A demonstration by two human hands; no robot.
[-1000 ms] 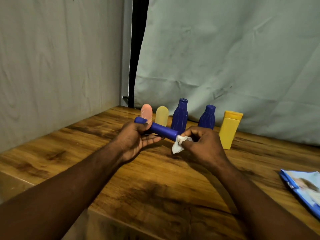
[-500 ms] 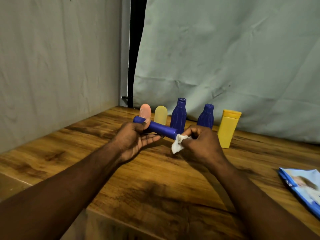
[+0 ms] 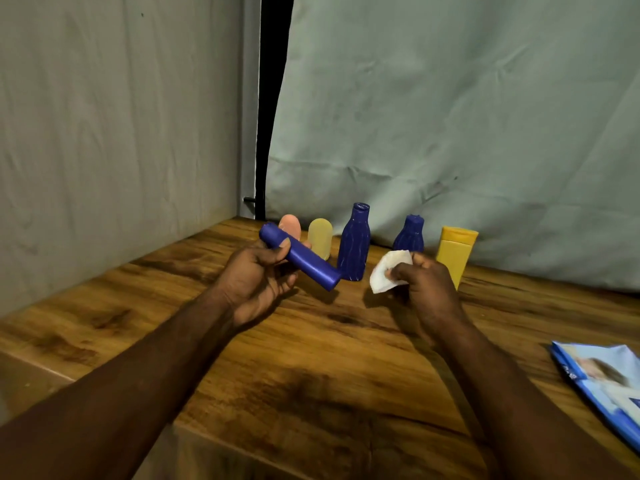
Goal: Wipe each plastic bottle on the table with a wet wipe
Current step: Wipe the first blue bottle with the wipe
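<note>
Left grip (image 3: 258, 271): raised above the table (image 3: 311, 368), palm turned up and inward, forearm entering from the lower left. Fingers and thumb are curled round the upper half of the blue cylindrical bottle (image 3: 306, 264), with the thumb lying on top. The bottle is clear of the table and tilted: far end high at the left, near end low at the right, pointing towards the base of the tall blue bottle (image 3: 354, 247).

Right grip (image 3: 424, 285): held above the table, back of the hand towards the camera, forearm entering from the lower right. The curled fingers pinch the wet wipe (image 3: 386, 271), which sticks out crumpled to the left of the knuckles. The wipe is apart from the held bottle, with a visible gap between them.

Standing in a row at the back of the table, left to right: pink bottle (image 3: 291, 224), partly hidden by the held bottle; pale yellow bottle (image 3: 320, 240); tall blue bottle; short blue bottle (image 3: 409, 235); yellow bottle (image 3: 453, 254), just behind the right grip.

A blue wipes pack (image 3: 602, 379) lies flat at the right edge of the table
</note>
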